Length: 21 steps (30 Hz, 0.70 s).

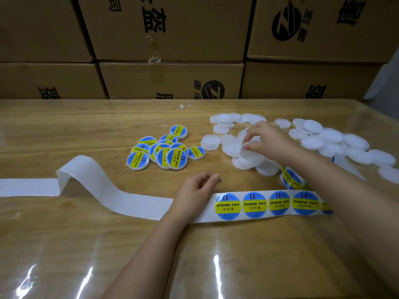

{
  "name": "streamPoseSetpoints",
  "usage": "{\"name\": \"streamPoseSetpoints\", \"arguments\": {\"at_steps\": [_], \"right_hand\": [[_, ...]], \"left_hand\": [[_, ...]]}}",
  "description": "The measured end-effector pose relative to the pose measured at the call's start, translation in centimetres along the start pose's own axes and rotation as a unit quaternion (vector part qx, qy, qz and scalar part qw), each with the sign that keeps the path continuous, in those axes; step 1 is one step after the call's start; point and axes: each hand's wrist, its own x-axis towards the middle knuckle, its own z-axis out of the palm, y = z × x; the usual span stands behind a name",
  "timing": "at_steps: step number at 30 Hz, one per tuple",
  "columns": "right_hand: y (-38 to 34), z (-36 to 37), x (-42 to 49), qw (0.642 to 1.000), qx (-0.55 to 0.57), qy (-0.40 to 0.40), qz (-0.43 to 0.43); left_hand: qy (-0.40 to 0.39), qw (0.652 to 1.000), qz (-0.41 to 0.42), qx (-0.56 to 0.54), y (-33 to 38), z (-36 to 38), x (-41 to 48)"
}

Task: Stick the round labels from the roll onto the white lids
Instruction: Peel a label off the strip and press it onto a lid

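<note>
the cardboard boxes (172, 29) are stacked up behind your table (64, 130), which is wood under a clear shiny sheet. across it runs the bare backing paper (108, 186), already stripped, humping up once on the left. to your right the heap of white lids (334, 139) is large and unlabelled; the smaller cluster of labelled lids (164, 152) sits left of it, near the middle. the roll (290, 178) lies half hidden under your right forearm, and the strip (264, 192) coming off it carries a row of round labels (254, 205) in front of you.

your right hand (267, 139) has its fingertips closed round the edge of one lid (248, 151) at the near side of the heap, tilting it up. your left hand (197, 186) rests on the strip just left of the first label, fingers curled, thumb against forefinger; i can't tell whether it pinches anything.

you look to be picking the next lid. next you'd bring it near, top face up, peel the first label by its edge and centre it before pressing.
</note>
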Motion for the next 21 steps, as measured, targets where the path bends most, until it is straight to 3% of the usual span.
{"name": "streamPoseSetpoints", "arguments": {"at_steps": [6, 11, 15, 18, 21], "right_hand": [[-5.0, 1.2, -7.2, 0.956, 0.106, 0.227, -0.150], [-6.9, 4.8, -10.7, 0.903, 0.000, 0.335, -0.269], [-5.8, 6.4, -10.4, 0.912, 0.040, 0.329, -0.243], [-5.2, 7.3, -10.4, 0.927, 0.210, 0.275, -0.142], [-5.3, 7.6, -10.6, 0.898, 0.393, 0.180, -0.079]], "left_hand": [[0.045, 0.990, 0.005, -0.137, 0.4, -0.4, -0.1], [-0.008, 0.962, -0.014, -0.272, 1.1, -1.0, -0.4], [-0.019, 0.948, -0.019, -0.318, 0.7, -1.2, -0.2], [-0.008, 0.943, -0.011, -0.333, 0.4, -1.3, 0.1], [-0.007, 0.943, -0.008, -0.332, 0.3, -1.0, 0.1]]}}
